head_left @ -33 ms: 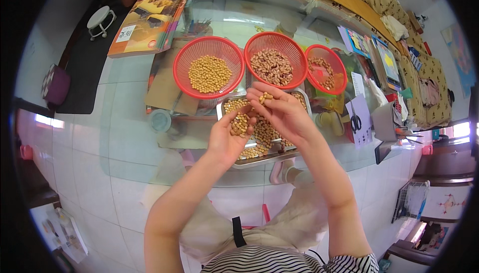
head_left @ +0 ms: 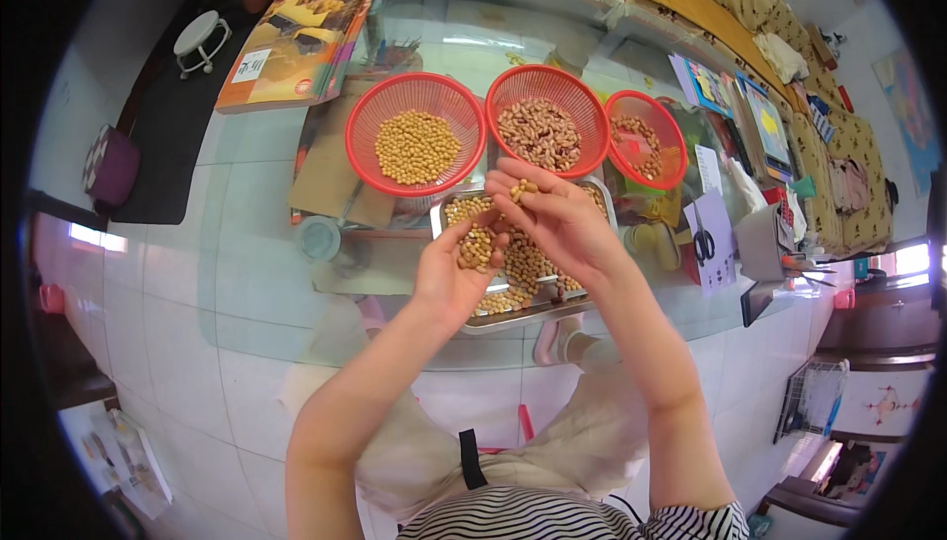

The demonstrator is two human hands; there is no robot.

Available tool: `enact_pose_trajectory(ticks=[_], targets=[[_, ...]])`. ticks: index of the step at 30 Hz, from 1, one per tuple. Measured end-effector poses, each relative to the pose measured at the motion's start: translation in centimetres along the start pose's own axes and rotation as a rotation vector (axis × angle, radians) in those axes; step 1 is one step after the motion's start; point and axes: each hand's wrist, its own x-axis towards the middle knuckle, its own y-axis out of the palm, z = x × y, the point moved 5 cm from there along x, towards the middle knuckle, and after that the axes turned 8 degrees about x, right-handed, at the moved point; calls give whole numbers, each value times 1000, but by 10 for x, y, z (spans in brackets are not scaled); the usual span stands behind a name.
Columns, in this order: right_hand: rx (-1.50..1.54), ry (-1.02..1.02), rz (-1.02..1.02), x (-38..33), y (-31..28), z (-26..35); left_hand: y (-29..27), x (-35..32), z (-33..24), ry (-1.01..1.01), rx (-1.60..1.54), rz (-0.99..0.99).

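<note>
Over a metal tray (head_left: 508, 321) of mixed beans, my left hand (head_left: 444, 269) is cupped, palm up, around a small heap of yellow soybeans (head_left: 477, 244). Close beside it, my right hand (head_left: 564, 219) curls its fingers around several more soybeans (head_left: 523, 189). Both hands hide part of the tray. Loose yellow beans (head_left: 526, 264) and a few dark reddish ones lie in the tray below. Behind it stand a red basket (head_left: 352, 150) of soybeans, a red basket (head_left: 495, 96) of speckled beans and a smaller red basket (head_left: 679, 150) with fewer reddish beans.
All this rests on a glass-topped table (head_left: 473, 22). Stacked books (head_left: 286, 52) lie at the far left, a cardboard piece (head_left: 340, 180) nearer. A clear lidded jar (head_left: 319, 238) stands left of the tray. On the right are black-handled scissors (head_left: 703, 244) and a grey box (head_left: 758, 242).
</note>
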Motion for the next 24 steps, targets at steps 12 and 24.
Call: enact_pose_trajectory(ticks=[12,24], targets=[[-78,-3,60,73,41,-10,0,3,0,20,-12,-25],[-64,2,6,95,36,-18,1,2,-1,18,-1,-53]])
